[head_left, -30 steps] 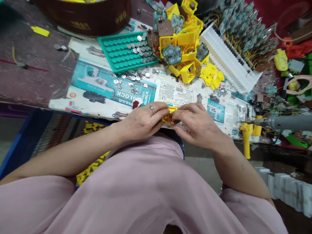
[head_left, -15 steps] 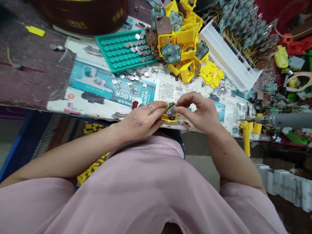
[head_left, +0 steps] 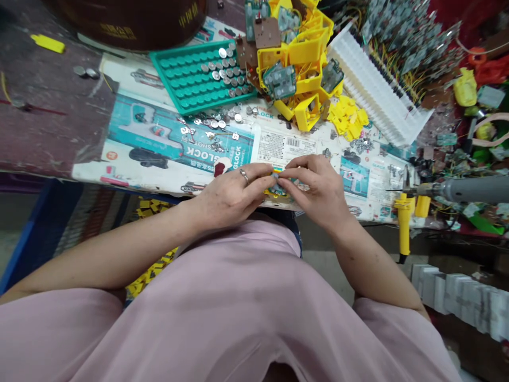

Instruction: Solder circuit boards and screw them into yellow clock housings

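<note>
Near the table's front edge, my left hand [head_left: 234,193], with a ring on one finger, grips a small yellow case [head_left: 269,194] from the left. A green circuit board [head_left: 278,189] lies flat in the case's opening. From the right, the thumb and fingertips of my right hand [head_left: 318,191] pinch and press on the board. Fingers of both hands nearly meet over it and hide part of the case.
A teal tray [head_left: 178,79] of round metal cells stands behind my hands, with loose cells before it. Yellow cases [head_left: 306,50] are piled beside a white rack [head_left: 377,85]. A soldering iron [head_left: 469,190] points in from the right.
The board, tilted up out of the case before, now lies flat in it. My right hand has moved slightly left and closer to my left hand. The view has shifted a little.
</note>
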Tool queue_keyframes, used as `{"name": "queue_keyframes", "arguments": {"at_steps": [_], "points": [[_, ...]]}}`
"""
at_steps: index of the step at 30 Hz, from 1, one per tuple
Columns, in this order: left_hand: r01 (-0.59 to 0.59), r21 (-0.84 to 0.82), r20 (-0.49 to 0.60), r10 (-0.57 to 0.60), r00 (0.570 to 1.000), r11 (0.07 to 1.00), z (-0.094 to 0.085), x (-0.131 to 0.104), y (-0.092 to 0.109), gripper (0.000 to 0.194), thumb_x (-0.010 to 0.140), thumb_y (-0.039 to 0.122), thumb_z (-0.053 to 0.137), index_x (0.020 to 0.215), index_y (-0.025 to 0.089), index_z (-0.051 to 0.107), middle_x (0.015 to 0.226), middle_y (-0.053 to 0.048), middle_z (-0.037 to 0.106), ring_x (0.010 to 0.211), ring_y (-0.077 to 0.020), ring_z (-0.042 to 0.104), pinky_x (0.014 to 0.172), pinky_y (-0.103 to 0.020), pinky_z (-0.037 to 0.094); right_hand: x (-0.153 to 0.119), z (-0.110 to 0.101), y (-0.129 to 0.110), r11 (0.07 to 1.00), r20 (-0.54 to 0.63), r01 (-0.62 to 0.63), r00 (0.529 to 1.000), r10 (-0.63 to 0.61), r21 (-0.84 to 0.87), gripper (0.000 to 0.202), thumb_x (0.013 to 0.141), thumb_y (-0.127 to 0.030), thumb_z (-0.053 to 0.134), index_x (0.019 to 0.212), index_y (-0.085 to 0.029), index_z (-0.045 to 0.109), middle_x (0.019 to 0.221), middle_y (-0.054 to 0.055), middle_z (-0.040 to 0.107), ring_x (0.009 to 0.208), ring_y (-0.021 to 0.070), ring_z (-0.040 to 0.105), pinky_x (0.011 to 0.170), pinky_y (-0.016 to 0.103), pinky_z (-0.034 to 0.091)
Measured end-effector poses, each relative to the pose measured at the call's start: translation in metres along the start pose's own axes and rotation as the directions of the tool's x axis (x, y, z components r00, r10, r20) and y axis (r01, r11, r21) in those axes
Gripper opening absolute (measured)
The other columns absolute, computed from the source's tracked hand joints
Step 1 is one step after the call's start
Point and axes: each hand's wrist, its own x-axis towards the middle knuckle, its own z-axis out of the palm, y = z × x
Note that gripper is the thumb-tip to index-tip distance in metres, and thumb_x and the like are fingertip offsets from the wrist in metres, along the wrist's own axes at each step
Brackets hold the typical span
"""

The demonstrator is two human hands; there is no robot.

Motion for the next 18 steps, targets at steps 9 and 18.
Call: {"name": "queue_keyframes", "arguments": {"at_steps": [9,18], "points": [[-0.039,0.061,-0.06,0.042,0.997,0.997,0.001,-0.001,0.001,0.018,0.089,0.012,0.059,0.107,0.01,0.061,0.115,-0.017,0.066,0.108,-0.023,0.068,0.088,-0.031,0.062,-0.016,0.0,0.001,0.988,-0.038,0.143,0.989,-0.146,-0.056,0.013,0.094,-0.028,0.063,0.103,-0.024,0.071,0.106,0.004,0.074,0.101,0.017,0.065,0.091,0.034,0.05],[0.003,0.09,-0.061,0.002,0.998,0.996,0.0,-0.002,0.002,0.012,0.089,0.015,0.059,0.1,0.013,0.065,0.116,-0.015,0.067,0.114,-0.0236,0.067,0.094,-0.035,0.062,-0.019,-0.001,0.003,0.97,0.011,0.19,0.982,-0.19,-0.151,0.013,0.091,-0.029,0.066,0.103,-0.03,0.071,0.11,0.002,0.074,0.104,0.0206,0.057,0.091,0.038,0.044]]}}
